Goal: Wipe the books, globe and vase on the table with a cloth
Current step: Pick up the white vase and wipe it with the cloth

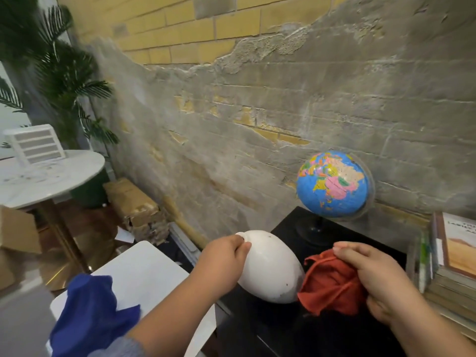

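Vase tipped on its side, cloth hand at its base.

The white vase [270, 269] lay tilted above the black table [257, 331], its long axis running from the neck at upper left to the base at lower right. The left hand [226, 256] gripped the neck with curled fingers. The right hand [373, 274], the nearer to the base, bunched the red cloth [329, 282] against it, so the likely stroke ran leftward along the body. The globe [332, 184] stood behind and the books [453, 258] were stacked at right, by a rough plastered wall [231, 124].
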A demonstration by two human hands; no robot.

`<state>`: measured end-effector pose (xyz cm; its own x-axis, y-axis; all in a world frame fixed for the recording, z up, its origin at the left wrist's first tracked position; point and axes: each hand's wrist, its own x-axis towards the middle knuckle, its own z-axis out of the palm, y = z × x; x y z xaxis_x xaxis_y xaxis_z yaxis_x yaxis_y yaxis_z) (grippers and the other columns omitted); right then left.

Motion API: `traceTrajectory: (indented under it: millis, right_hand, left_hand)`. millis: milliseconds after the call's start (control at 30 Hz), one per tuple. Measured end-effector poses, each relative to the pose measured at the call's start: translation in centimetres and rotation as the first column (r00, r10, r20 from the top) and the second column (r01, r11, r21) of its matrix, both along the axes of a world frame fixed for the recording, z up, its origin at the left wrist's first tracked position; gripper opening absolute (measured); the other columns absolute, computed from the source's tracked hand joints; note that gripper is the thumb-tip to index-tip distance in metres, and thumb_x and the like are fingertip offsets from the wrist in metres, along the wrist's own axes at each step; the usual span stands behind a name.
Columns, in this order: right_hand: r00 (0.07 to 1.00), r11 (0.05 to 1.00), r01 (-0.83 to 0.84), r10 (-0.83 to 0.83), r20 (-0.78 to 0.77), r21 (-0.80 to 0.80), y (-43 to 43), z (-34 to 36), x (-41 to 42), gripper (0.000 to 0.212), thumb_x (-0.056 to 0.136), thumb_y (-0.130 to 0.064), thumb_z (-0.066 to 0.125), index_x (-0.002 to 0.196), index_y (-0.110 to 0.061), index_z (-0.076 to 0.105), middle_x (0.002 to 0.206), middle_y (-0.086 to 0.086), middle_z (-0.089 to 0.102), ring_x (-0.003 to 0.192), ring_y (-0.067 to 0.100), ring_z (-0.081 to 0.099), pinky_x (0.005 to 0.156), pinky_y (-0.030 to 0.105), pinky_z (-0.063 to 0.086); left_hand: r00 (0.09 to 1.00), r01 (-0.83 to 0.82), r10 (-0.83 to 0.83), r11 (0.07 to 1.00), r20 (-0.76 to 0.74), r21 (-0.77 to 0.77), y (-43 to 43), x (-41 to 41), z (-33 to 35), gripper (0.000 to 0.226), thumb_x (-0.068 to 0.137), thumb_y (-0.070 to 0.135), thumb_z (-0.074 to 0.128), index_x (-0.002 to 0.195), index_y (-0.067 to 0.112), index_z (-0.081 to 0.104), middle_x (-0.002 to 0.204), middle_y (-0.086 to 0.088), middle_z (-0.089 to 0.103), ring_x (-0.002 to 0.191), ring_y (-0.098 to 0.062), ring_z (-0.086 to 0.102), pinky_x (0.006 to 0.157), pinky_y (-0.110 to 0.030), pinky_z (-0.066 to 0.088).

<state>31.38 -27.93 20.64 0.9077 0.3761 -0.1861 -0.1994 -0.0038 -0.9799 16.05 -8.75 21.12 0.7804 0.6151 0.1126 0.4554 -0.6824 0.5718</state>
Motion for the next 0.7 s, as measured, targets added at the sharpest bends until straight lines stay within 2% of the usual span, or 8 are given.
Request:
traceTrajectory:
  millis: [67, 133, 267, 300, 367, 500, 600, 700]
  right_hand:
    - [0.993, 0.999, 0.022, -0.019, 0.112, -0.026, 1.4, -0.2, -0.6, 0.013, 0.077, -0.009, 0.074, 0.089, -0.010, 0.068, 0.092, 0.020, 0.071, 0.077, 0.025, 0.067, 0.080, 0.041, 0.054]
    - [0.966, 0.998, 0.013, 0.005, 0.260, -0.064, 2.5, -0.4, -1.8, 0.019, 0.073, -0.016, 0.080, 0.089, -0.019, 0.070, 0.097, 0.010, 0.070, 0.089, 0.023, 0.067, 0.088, 0.040, 0.053]
    - [0.735, 0.890, -0.167, 0.400, 0.547, -0.425, 4.0, -3.2, -4.4, 0.041, 0.073, -0.016, 0.082, 0.104, -0.036, 0.066, 0.112, -0.014, 0.054, 0.103, 0.002, 0.053, 0.091, 0.001, 0.031]
    - [0.711, 0.872, -0.157, 0.425, 0.560, -0.463, 4.1, -4.0, -4.6, 0.043, 0.075, -0.015, 0.079, 0.111, -0.034, 0.066, 0.113, -0.019, 0.050, 0.104, 0.000, 0.051, 0.087, -0.005, 0.026]
    - [0.746, 0.869, -0.094, 0.384, 0.544, -0.486, 4.0, -5.1, -4.1, 0.033, 0.081, -0.015, 0.073, 0.112, -0.027, 0.070, 0.111, -0.020, 0.051, 0.103, 0.002, 0.052, 0.082, -0.005, 0.027]
    - [0.839, 0.760, -0.052, 0.386, 0.385, -0.648, 3.9, -4.7, -3.0, 0.018, 0.088, -0.024, 0.063, 0.105, -0.024, 0.070, 0.115, -0.003, 0.057, 0.098, 0.014, 0.053, 0.081, 0.021, 0.036]
    - [0.784, 0.874, -0.106, 0.367, 0.501, -0.474, 4.3, -3.3, -4.7, 0.041, 0.082, -0.014, 0.069, 0.119, -0.030, 0.065, 0.110, -0.013, 0.057, 0.103, 0.005, 0.055, 0.082, 0.006, 0.037]
    - [0.726, 0.880, -0.194, 0.426, 0.540, -0.433, 4.3, -2.8, -5.3, 0.057, 0.072, -0.014, 0.070, 0.127, -0.027, 0.061, 0.119, -0.013, 0.051, 0.109, -0.005, 0.050, 0.089, -0.005, 0.028]
  left_hand:
    - [1.000, -0.031, 0.031, 0.997, 0.005, -0.075, 0.2, -0.8, -0.2, 0.033, 0.099, 0.036, 0.040, 0.119, 0.019, 0.060, 0.114, -0.003, 0.065, 0.103, -0.022, 0.058, 0.086, -0.029, 0.044]
    - [0.999, -0.041, 0.042, 0.992, 0.009, -0.123, 0.5, -1.5, -0.6, 0.031, 0.099, 0.034, 0.040, 0.114, 0.017, 0.061, 0.111, -0.006, 0.065, 0.099, -0.024, 0.058, 0.087, -0.032, 0.047]
    - [0.999, -0.036, 0.040, 0.979, 0.012, -0.200, 0.9, -2.6, -1.5, 0.026, 0.099, 0.033, 0.041, 0.102, 0.016, 0.060, 0.100, -0.006, 0.063, 0.091, -0.023, 0.058, 0.086, -0.037, 0.051]
    - [0.999, -0.032, 0.034, 0.981, 0.009, -0.192, 0.9, -2.8, -1.6, 0.025, 0.099, 0.033, 0.041, 0.100, 0.017, 0.059, 0.099, -0.005, 0.062, 0.090, -0.022, 0.058, 0.085, -0.035, 0.050]
    - [1.000, -0.020, 0.023, 0.982, 0.013, -0.188, 0.9, -3.1, -1.7, 0.025, 0.099, 0.033, 0.041, 0.102, 0.017, 0.059, 0.100, -0.003, 0.061, 0.091, -0.021, 0.057, 0.084, -0.032, 0.048]
    - [0.999, 0.032, -0.032, 0.991, 0.006, -0.129, 0.4, -3.6, -1.8, 0.025, 0.099, 0.035, 0.040, 0.099, 0.017, 0.058, 0.097, 0.000, 0.061, 0.091, -0.016, 0.057, 0.082, -0.030, 0.048]
    - [0.998, 0.058, -0.057, 0.995, 0.010, -0.078, -0.1, -3.5, -1.7, 0.024, 0.099, 0.035, 0.040, 0.100, 0.018, 0.057, 0.098, 0.002, 0.060, 0.090, -0.012, 0.056, 0.080, -0.026, 0.048]
    - [0.997, 0.081, -0.080, 0.996, 0.010, -0.044, -0.2, -3.5, -1.6, 0.023, 0.099, 0.036, 0.041, 0.099, 0.018, 0.056, 0.097, 0.001, 0.061, 0.091, -0.014, 0.058, 0.085, -0.034, 0.053]
